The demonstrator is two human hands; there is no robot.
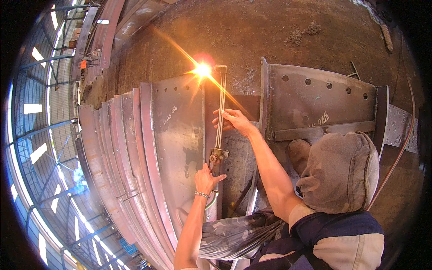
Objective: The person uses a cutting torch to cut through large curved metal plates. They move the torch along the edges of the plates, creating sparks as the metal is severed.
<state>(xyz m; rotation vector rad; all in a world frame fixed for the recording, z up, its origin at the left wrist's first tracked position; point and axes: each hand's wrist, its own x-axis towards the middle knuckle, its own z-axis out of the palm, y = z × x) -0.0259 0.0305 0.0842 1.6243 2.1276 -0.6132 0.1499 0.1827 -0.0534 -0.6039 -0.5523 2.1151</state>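
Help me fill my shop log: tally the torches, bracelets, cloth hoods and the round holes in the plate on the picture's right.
Torch: 1
Bracelet: 1
Cloth hood: 1
Round holes in the right plate: 5
Total: 8

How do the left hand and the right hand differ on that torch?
The left hand is just behind the torch's valves; the right hand is farther forward, at the slim tubes, nearer the glare. The left hand has a bracelet at its wrist; the right hand shows none. Both are ungloved.

Steel beams on brown floor
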